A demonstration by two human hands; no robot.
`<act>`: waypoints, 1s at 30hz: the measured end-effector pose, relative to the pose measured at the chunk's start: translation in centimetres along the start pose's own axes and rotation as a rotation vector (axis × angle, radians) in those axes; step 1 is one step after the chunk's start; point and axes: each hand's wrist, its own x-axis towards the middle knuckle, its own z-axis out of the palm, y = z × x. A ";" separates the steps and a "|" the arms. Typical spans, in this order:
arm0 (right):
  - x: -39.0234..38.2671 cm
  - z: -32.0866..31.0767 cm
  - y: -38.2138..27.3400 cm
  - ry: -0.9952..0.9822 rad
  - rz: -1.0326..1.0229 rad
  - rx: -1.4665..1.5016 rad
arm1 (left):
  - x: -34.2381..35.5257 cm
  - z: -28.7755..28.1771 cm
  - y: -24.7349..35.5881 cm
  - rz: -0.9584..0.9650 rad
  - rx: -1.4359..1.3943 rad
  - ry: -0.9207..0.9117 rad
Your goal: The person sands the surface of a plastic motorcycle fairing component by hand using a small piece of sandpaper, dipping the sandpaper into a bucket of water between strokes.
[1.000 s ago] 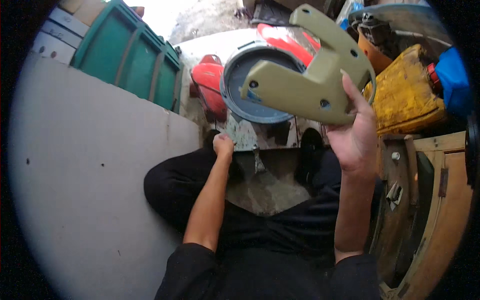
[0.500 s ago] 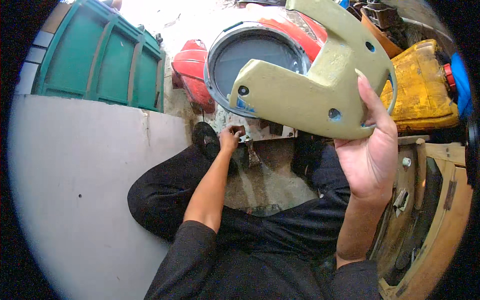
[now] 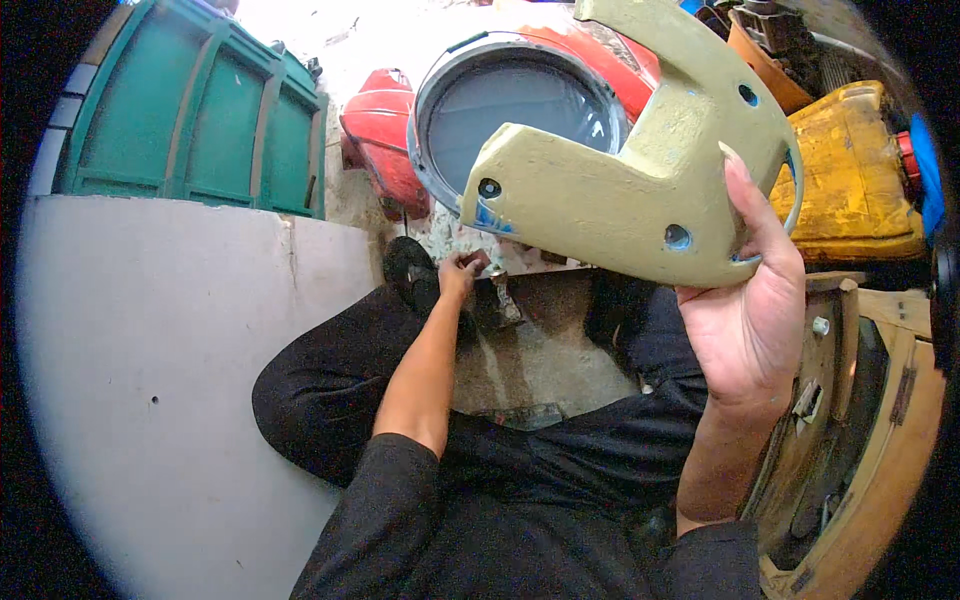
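My right hand (image 3: 740, 320) holds up a curved khaki plastic panel (image 3: 590, 210) by its lower right, thumb on the face; it has round holes and bluish patches where the coat is thin. My left hand (image 3: 462, 275) is pinched on a small brown piece (image 3: 476, 261) at the front edge of a low paint-stained board (image 3: 445, 228), just below the panel. Behind the panel stands a round grey bucket (image 3: 420, 130) of murky grey liquid, partly hidden by it. Red plastic body parts (image 3: 385, 130) lie beside and behind the bucket. A small metal object (image 3: 505, 300) is near my left hand.
A green panelled board (image 3: 130, 110) stands at back left behind a pale wall (image 3: 150, 330). At right are a grimy yellow jerrycan (image 3: 855, 170), a blue item (image 3: 930, 180), an orange tub (image 3: 770, 60) and wooden frames (image 3: 900, 430). My crossed legs frame the concrete floor (image 3: 550, 370).
My right hand and the khaki panel have moved down and right, appearing larger. My left hand has shifted slightly up, and the brown piece now shows in its fingers. The view has shifted slightly.
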 end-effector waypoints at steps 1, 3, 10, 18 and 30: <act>-0.1 0.1 0.0 -0.009 0.008 0.006 | 0.7 0.2 -1.4 0.012 -0.004 0.002; 0.0 -0.1 0.0 0.015 -0.010 -0.009 | 0.9 1.0 -1.4 0.056 -0.013 -0.018; 0.2 -0.7 0.1 0.012 -0.012 -0.002 | -0.2 1.7 -0.1 0.019 -0.181 -0.098; 0.1 -0.3 0.3 0.022 -0.020 0.018 | 0.0 1.1 -0.5 0.027 -0.029 -0.036; 0.1 -0.5 0.2 0.001 -0.006 0.028 | -0.7 0.8 0.6 0.038 0.032 -0.050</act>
